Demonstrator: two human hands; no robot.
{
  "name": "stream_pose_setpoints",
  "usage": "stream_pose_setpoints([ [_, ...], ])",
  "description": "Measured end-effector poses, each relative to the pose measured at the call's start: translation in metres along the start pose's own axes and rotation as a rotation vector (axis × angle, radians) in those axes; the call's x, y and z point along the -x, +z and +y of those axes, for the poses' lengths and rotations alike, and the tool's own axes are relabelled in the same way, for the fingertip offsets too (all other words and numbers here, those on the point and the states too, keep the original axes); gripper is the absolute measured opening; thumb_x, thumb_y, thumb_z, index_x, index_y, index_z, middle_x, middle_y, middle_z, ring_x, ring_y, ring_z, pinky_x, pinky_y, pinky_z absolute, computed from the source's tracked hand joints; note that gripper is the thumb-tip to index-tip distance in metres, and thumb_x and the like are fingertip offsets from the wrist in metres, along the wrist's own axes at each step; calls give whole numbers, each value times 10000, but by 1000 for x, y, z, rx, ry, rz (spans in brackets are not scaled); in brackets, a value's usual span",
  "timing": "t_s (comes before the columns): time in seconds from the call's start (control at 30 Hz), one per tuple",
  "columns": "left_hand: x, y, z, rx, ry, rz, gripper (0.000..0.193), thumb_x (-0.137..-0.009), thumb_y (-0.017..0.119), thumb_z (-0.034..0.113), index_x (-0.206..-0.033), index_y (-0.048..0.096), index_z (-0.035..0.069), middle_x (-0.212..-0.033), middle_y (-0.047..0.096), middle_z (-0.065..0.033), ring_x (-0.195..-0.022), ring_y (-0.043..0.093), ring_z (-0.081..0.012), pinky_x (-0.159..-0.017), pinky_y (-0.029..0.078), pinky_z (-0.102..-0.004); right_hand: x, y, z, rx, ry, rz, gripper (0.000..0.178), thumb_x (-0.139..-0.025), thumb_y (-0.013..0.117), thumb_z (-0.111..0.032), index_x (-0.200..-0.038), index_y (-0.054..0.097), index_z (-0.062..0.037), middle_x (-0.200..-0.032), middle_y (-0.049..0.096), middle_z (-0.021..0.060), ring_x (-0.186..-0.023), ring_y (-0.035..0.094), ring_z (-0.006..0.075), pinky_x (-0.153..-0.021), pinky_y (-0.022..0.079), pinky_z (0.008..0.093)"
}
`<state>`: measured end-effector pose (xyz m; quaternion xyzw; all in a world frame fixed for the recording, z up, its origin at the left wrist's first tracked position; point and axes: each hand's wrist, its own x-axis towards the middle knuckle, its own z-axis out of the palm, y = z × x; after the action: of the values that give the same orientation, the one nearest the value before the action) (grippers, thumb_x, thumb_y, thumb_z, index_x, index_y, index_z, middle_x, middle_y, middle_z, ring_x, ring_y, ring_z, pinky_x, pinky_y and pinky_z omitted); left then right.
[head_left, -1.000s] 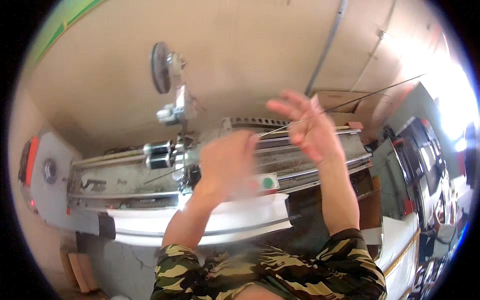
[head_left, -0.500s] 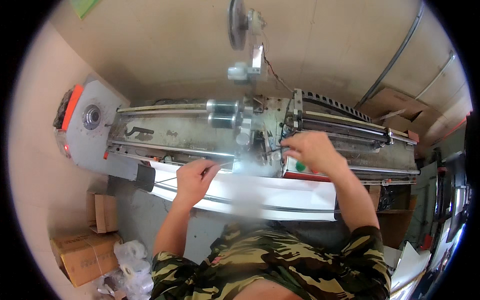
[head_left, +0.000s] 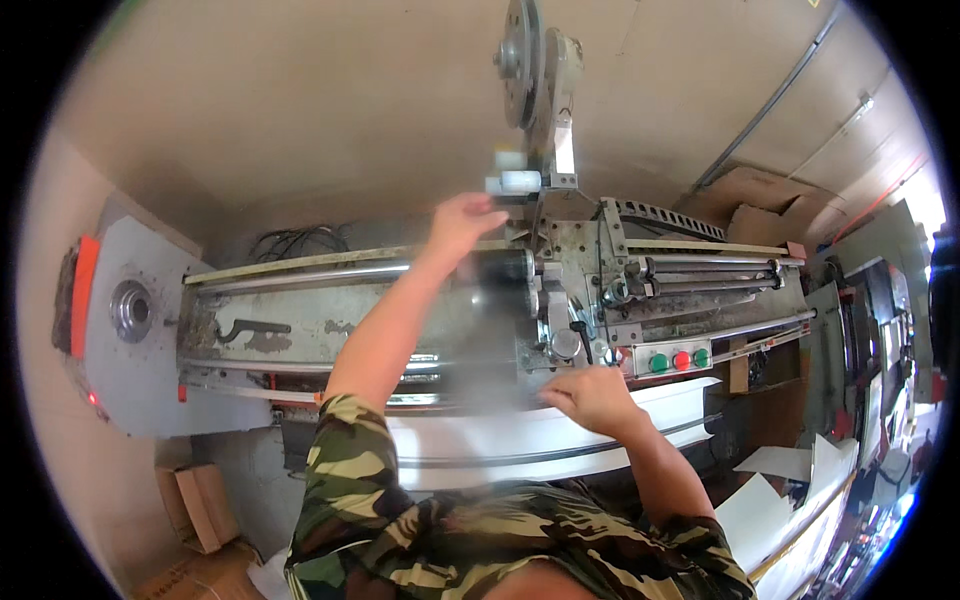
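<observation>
My left hand [head_left: 462, 226] reaches up to the far side of the machine, close to a white roller [head_left: 520, 182] on an upright bracket. Motion smears its fingertips, so I cannot see whether they hold anything. Nearer my body, my right hand [head_left: 592, 400] has its fingers curled together above a white sheet [head_left: 560, 447] along the machine's front. Whatever those fingers may hold is hidden or too thin to see. Just beyond this hand is a control panel [head_left: 640, 361] with green and red buttons. Beside it sits a metal carriage [head_left: 560, 320].
Long metal rails [head_left: 300, 284] run across the machine. A hook-shaped wrench [head_left: 254, 328] lies on its bed at left. Above stands a large grey wheel [head_left: 518, 62]. Cardboard boxes [head_left: 205, 505] are at lower left; loose white sheets [head_left: 765, 510] are at lower right.
My left hand has risen up and away toward the white roller. The right hand has dropped nearer my body. The thin dark strand seen between them is no longer visible. The view has shifted.
</observation>
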<state>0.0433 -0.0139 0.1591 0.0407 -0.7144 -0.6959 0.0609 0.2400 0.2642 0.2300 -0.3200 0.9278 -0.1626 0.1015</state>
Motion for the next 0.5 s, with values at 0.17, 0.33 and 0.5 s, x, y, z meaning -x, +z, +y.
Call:
stream_pose_setpoints([
  [0.17, -47, 21, -6, 67, -148, -149, 535, -756, 885, 273, -1188, 698, 19, -1003, 673, -52, -905, 600, -120, -753, 471, -288, -2, -2, -37, -94, 39, 21, 235, -928, 666, -372, -906, 773, -164, -818, 733, 83, -741, 685, 326, -665, 535, 425],
  [0.33, -53, 18, -14, -97, -83, -306, 539, -748, 885, 289, -1178, 701, 20, -935, 692, -53, -844, 620, -133, -730, 484, -301, -4, 32, -37, -105, 188, -86, 237, -931, 666, -381, -905, 770, -170, -804, 721, 92, -736, 678, 338, -648, 525, 441],
  [0.5, -56, 38, -4, -13, -88, -301, 431, -778, 848, 314, -1083, 737, 29, -917, 747, -76, -829, 673, -157, -753, 525, -322, -22, 39, -46, -114, 167, -195, 219, -931, 666, -371, -924, 767, -177, -826, 727, 74, -755, 682, 328, -662, 531, 438],
])
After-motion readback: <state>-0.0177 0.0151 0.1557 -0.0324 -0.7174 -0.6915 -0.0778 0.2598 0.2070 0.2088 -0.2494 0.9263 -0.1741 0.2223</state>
